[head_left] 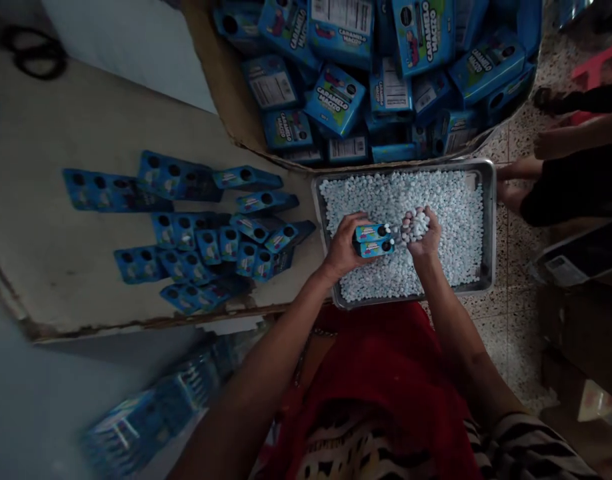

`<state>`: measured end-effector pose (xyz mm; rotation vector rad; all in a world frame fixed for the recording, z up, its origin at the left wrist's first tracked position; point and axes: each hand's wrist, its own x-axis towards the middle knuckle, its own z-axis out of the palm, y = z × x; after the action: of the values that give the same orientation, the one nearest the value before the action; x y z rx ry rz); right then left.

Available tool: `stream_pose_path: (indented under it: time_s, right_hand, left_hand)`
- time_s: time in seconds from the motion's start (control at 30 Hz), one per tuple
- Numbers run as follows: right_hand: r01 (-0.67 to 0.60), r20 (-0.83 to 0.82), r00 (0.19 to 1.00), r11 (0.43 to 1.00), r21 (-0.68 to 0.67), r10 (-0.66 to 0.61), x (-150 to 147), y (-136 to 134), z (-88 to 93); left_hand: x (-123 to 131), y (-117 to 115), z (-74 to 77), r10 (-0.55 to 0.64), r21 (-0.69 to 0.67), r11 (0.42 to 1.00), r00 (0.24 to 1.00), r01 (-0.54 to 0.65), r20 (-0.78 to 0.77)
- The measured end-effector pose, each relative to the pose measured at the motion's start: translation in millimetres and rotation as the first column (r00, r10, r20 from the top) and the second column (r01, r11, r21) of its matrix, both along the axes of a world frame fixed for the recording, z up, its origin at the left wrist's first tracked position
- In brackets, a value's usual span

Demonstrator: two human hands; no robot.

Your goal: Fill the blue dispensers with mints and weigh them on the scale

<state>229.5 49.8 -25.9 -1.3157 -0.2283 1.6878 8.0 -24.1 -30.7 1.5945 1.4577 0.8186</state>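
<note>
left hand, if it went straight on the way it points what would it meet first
Probably the right hand, cupping white candies just past the blue boxes the left hand holds, though depth is unclear.

A small packing workshop: heaped candy boxes (336,100), a tray (489,227) of sweets, terrazzo floor (516,320).

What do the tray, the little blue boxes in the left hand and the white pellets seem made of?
The tray: metal, likely steel or aluminium, dull grey sheen on its rolled rim. The blue boxes in the left hand: printed cardboard, slightly glossy, sharp folded edges. The white pellets in the right hand: small matte pieces, probably candy; cannot tell more.
</note>
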Motion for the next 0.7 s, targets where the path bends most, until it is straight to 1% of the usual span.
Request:
stream_pose_path:
  time_s: [0.03,0.07,0.1,0.17,0.23,0.33,0.43,0.47,0.5,0.57,0.6,0.63,0.7]
  right_hand:
    - [-0.013,-0.102,0.995,1.0,0.008,0.014,-4.1,-2.0,12.0]
    - [-0.031,-0.166,0.985,0.998,0.046,0.038,-9.4,-4.9,24.1]
    - [-0.057,-0.177,0.981,0.992,0.109,0.075,-15.3,-8.3,35.6]
    - [-0.151,-0.107,0.978,0.959,0.242,0.18,-27.1,-14.5,54.1]
    - [-0.239,-0.006,0.967,0.917,0.321,0.254,-36.7,-17.4,64.5]
    - [-0.273,0.083,0.962,0.887,0.371,0.262,-46.7,-15.2,68.9]
    - [-0.325,0.138,0.946,0.843,0.429,0.295,-55.7,-13.2,71.7]
    - [-0.35,0.153,0.937,0.82,0.452,0.316,-58.8,-14.2,73.6]
    - [-0.372,0.161,0.928,0.798,0.474,0.337,-61.6,-15.8,75.9]
    - [-0.395,0.151,0.916,0.764,0.511,0.372,-64.7,-19.9,79.6]
    - [-0.395,0.14,0.914,0.755,0.523,0.381,-64.2,-21.2,80.0]
    - [-0.391,0.135,0.915,0.754,0.528,0.381,-61.8,-21.2,78.5]
    - [-0.381,0.188,0.924,0.77,0.511,0.332,-50.4,-15.3,69.1]
  left_hand:
    - [-0.4,-7.2,-0.6,0.048,-0.011,0.999,0.999,-0.048,-0.002]
    - [-0.2,-12.7,-1.0,0.078,-0.031,0.996,0.997,-0.079,-0.008]
    - [0.5,-16.3,-0.9,0.095,-0.054,0.994,0.995,-0.096,-0.02]
    - [2.6,-19.0,1.2,0.107,-0.076,0.991,0.993,-0.111,-0.054]
    - [3.5,-17.9,5.2,0.116,-0.048,0.992,0.992,-0.119,-0.058]
    - [-0.3,-16.3,10.3,0.116,0.02,0.993,0.993,-0.116,-0.015]
    - [-7.8,-18.5,8.9,0.082,0.017,0.996,0.997,-0.082,0.007]
    - [-9.6,-19.7,6.9,0.1,0.0,0.995,0.995,-0.1,0.006]
    - [-10.6,-20.7,4.4,0.142,-0.016,0.99,0.99,-0.142,0.0]
    - [-9.8,-22.1,-0.2,0.256,-0.032,0.966,0.967,-0.256,-0.021]
    - [-8.3,-22.4,-1.6,0.293,-0.038,0.955,0.956,-0.294,-0.025]
    - [-6.7,-22.5,-2.2,0.307,-0.046,0.95,0.952,-0.307,-0.018]
    - [-4.6,-22.9,-1.0,0.303,-0.066,0.951,0.953,-0.302,0.017]
